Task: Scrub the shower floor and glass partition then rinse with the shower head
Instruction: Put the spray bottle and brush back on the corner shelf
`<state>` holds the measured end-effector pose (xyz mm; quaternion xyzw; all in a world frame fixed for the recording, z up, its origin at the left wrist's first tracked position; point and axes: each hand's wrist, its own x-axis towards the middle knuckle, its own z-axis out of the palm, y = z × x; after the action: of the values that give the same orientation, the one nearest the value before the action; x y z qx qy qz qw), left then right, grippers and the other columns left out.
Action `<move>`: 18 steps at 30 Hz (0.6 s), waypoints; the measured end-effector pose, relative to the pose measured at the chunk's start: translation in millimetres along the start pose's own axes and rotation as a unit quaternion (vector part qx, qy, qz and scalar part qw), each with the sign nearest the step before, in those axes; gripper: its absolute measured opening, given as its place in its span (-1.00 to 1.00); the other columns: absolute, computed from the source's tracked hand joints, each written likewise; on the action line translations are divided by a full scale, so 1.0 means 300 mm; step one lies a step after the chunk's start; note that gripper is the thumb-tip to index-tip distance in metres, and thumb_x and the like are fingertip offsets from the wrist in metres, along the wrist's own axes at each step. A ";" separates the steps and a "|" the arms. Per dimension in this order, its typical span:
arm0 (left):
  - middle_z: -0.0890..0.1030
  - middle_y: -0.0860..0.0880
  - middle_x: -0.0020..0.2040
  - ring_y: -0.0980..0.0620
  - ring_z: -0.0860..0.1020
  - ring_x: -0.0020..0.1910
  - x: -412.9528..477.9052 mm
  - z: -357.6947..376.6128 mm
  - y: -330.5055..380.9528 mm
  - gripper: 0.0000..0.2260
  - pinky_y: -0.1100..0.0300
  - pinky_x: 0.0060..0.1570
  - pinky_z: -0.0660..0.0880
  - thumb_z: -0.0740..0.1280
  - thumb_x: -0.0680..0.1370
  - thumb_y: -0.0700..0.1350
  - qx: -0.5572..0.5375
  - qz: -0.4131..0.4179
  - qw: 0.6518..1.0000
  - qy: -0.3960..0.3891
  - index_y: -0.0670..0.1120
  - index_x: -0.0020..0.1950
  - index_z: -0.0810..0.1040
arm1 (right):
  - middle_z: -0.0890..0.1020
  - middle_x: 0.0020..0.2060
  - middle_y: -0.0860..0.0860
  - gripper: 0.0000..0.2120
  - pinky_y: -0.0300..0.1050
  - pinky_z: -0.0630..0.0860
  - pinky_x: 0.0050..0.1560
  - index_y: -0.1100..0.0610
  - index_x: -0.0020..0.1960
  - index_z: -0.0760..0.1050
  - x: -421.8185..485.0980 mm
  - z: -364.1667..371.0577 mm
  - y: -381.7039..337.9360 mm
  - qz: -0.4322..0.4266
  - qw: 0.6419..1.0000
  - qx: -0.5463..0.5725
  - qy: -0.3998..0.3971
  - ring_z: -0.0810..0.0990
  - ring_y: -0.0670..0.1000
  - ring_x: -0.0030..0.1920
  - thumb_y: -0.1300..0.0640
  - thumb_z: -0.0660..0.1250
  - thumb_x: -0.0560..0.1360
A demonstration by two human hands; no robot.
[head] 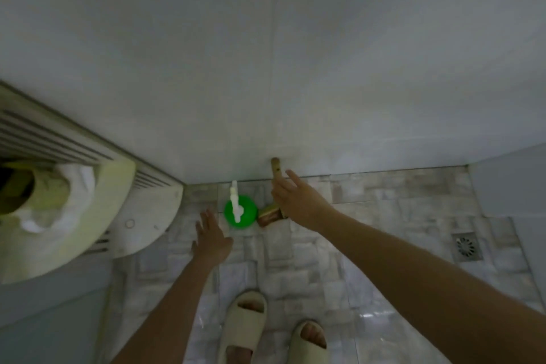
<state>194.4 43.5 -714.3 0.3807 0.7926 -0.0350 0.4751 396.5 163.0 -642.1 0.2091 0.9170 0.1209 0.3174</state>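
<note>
A green spray bottle (240,211) with a white nozzle stands on the tiled floor (369,233) against the white wall (266,68). Right beside it a scrub brush (268,215) leans on the wall, its wooden handle tip showing above my fingers. My right hand (297,201) lies over that handle with one finger straight; no closed grip shows. My left hand (211,241) hovers with spread fingers just left of and below the bottle, touching nothing.
A cream rounded fixture (88,216) holding a white plastic bag fills the left side, in front of a slatted panel (44,133). A square floor drain (467,247) sits at the right. My feet in cream slippers (245,325) stand at the bottom.
</note>
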 end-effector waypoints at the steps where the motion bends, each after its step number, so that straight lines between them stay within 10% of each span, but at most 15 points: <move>1: -0.28 -0.08 0.63 -0.13 -0.18 0.62 0.054 0.012 -0.024 -0.17 -0.09 0.57 -0.04 0.27 0.65 -0.03 -0.018 0.015 1.000 0.005 -0.14 0.59 -0.35 | 0.35 0.42 0.18 -0.58 0.34 -0.05 0.44 0.17 0.43 0.34 0.057 0.013 -0.004 -0.016 0.998 -0.056 0.005 0.19 0.25 0.47 0.04 0.11 0.61; 8: 0.38 0.00 0.37 0.07 0.36 0.33 0.264 0.128 -0.028 -0.33 0.33 0.20 0.28 0.44 0.53 -0.27 -0.199 0.158 0.965 0.066 -0.17 0.57 0.21 | 0.55 0.21 0.04 -0.73 0.33 0.04 0.43 0.06 0.22 0.55 0.299 0.099 -0.005 -0.090 0.973 -0.194 -0.082 0.42 0.17 0.26 0.06 0.20 0.59; 18: 0.62 -0.06 -0.01 -0.04 0.57 0.02 0.295 0.205 0.007 -0.82 0.22 -0.10 0.40 0.40 0.57 -0.24 -0.289 0.159 0.929 0.166 -0.16 0.17 0.60 | 0.61 0.03 -0.05 -0.86 -0.03 0.27 0.28 0.05 0.04 0.56 0.324 0.195 -0.018 -0.102 0.972 -0.176 -0.117 0.53 0.02 0.07 0.18 0.24 0.57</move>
<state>217.5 69.8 -816.4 0.3487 0.7649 0.3351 0.4256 362.8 208.3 -740.7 0.0681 0.8544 0.2224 0.4647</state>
